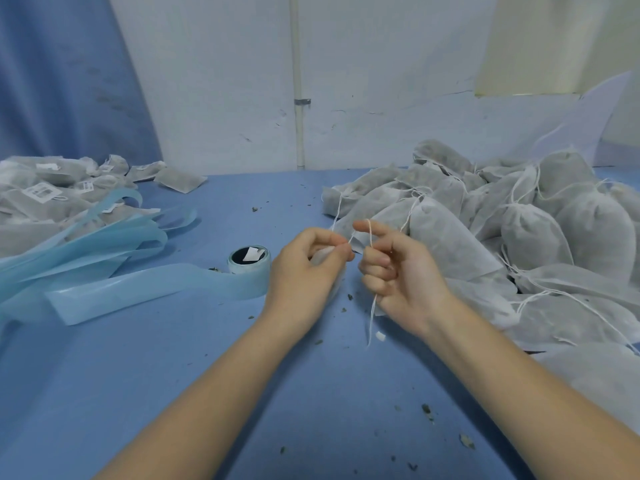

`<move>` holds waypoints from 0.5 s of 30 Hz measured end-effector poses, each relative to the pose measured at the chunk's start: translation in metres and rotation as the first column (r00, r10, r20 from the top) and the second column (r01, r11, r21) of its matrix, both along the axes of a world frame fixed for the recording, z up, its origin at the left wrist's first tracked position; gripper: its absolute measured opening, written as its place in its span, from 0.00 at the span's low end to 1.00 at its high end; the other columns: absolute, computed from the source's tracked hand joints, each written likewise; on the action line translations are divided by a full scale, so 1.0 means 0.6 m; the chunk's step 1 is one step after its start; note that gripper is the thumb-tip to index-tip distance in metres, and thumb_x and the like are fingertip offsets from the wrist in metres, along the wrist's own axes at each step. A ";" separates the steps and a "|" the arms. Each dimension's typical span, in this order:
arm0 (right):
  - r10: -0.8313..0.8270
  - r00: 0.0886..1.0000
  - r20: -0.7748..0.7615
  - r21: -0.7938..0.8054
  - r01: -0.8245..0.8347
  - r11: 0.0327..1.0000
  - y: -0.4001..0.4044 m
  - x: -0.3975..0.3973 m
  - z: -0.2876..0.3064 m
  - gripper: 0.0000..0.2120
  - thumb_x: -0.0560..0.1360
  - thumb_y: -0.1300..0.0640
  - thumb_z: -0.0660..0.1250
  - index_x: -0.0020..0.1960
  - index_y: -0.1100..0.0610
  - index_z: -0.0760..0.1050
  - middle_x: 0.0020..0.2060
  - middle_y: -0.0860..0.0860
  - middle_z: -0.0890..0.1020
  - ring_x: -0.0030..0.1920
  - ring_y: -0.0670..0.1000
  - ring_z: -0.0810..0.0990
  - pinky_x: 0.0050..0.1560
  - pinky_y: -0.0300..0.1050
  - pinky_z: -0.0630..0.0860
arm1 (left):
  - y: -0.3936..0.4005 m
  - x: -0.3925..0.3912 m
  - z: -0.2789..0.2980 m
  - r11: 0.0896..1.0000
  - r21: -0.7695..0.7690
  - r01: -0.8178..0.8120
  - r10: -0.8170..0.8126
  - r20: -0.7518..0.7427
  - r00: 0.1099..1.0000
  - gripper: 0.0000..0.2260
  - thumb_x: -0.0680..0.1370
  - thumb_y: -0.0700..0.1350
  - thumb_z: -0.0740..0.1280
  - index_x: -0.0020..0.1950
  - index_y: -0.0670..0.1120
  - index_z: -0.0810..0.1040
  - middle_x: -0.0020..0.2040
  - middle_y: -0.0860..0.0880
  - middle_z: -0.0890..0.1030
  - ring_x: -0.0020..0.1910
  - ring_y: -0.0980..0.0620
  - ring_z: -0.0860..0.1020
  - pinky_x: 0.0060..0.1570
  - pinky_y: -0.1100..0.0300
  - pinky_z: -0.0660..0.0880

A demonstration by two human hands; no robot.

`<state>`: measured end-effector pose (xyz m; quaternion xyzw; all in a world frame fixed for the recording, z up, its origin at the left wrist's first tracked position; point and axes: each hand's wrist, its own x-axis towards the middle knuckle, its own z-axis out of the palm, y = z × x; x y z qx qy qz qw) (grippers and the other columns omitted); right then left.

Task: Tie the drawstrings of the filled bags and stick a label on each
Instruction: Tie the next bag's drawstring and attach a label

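Note:
My left hand (306,268) pinches a white drawstring (372,306) at its thumb and fingertips and covers a small white filled bag (322,255), mostly hidden under it. My right hand (398,271) has the same drawstring looped over its raised index finger, the other fingers curled round the string, whose loose end hangs down to the table. A roll of labels (250,259) with pale blue backing stands just left of my left hand.
A heap of white filled drawstring bags (519,230) covers the right side of the blue table (242,375). Labelled bags (52,192) lie at the far left, under loops of spent blue backing strip (104,258). Dark crumbs dot the table.

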<state>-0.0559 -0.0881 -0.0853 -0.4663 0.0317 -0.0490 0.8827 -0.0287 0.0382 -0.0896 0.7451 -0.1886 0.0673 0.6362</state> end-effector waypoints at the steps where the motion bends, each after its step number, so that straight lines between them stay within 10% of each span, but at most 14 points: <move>1: 0.005 1.000 0.013 -0.096 -0.004 0.995 0.001 0.000 -0.001 0.18 0.74 0.67 0.51 0.49 0.55 0.78 0.23 0.46 0.62 0.22 0.44 0.55 0.18 0.33 0.53 | 0.001 -0.001 0.000 1.000 -0.011 -0.027 0.027 0.005 1.000 0.03 0.74 0.45 0.70 0.41 0.53 0.79 0.40 0.58 0.83 0.45 0.59 0.80 0.48 0.62 0.73; 7: -0.004 0.999 0.047 -0.597 0.031 0.802 0.013 -0.003 0.001 0.26 0.74 0.67 0.55 0.58 0.42 0.80 0.26 0.48 0.66 0.27 0.46 0.59 0.24 0.35 0.58 | 0.008 0.000 -0.003 0.997 0.015 -0.069 0.068 0.032 0.997 0.04 0.74 0.48 0.70 0.40 0.51 0.82 0.38 0.58 0.83 0.41 0.61 0.79 0.43 0.65 0.71; 15: -0.136 0.953 0.271 -0.884 0.302 0.357 0.022 -0.010 0.001 0.07 0.76 0.60 0.62 0.51 0.50 0.70 0.27 0.45 0.72 0.29 0.39 0.71 0.35 0.29 0.68 | -0.003 0.000 -0.015 0.983 0.121 -0.137 0.126 0.100 0.987 0.06 0.78 0.46 0.65 0.43 0.50 0.80 0.36 0.60 0.80 0.37 0.66 0.76 0.37 0.75 0.68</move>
